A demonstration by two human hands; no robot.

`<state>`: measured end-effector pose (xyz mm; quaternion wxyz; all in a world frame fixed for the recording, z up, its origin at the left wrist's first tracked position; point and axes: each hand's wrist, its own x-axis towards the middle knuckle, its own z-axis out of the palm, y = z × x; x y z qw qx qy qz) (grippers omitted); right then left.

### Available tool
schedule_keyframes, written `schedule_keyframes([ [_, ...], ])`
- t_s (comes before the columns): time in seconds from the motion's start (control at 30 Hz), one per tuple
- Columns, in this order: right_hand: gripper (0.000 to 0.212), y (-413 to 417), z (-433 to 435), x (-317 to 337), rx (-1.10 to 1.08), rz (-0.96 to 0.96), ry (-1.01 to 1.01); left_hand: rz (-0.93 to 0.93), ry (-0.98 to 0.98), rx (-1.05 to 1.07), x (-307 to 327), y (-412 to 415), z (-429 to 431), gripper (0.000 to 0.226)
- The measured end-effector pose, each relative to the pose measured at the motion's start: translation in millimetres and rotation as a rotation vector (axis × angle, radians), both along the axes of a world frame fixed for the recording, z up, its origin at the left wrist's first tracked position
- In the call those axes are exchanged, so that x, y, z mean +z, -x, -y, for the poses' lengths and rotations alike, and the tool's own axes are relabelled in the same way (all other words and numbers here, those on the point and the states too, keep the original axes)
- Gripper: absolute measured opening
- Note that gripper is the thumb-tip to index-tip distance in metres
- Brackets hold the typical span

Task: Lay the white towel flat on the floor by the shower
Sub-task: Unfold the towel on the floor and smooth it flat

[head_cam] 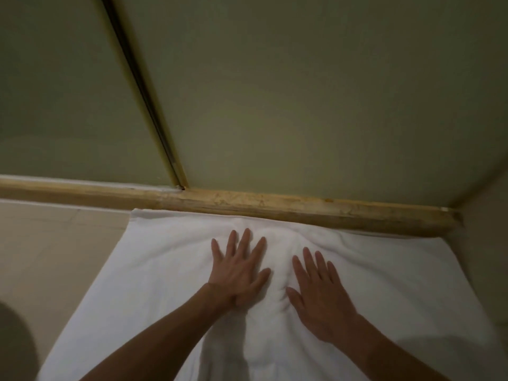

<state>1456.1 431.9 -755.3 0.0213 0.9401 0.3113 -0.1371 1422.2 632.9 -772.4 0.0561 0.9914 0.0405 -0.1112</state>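
Note:
The white towel (154, 270) lies spread on the floor, its far edge against the raised threshold of the shower (275, 207). My left hand (237, 273) presses flat on the towel's middle with fingers straight and spread. My right hand (319, 295) lies flat beside it, palm down, fingers straight. Between the two hands a low wrinkle runs through the cloth. The towel's near end runs out of the frame below.
Frosted shower panels (302, 92) rise behind the threshold, with a dark vertical track (143, 86) between them. Beige floor tile (55, 243) shows to the left of the towel. A wall (483, 257) closes in on the right. A dark rounded shape (13, 345) sits at bottom left.

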Motion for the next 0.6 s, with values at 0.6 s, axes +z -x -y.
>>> schedule_keyframes([
  [0.6,0.066,-12.7,-0.7,-7.9,-0.023,0.144,-0.108,0.086,-0.007,-0.078,-1.3,-8.4,-0.8,0.078],
])
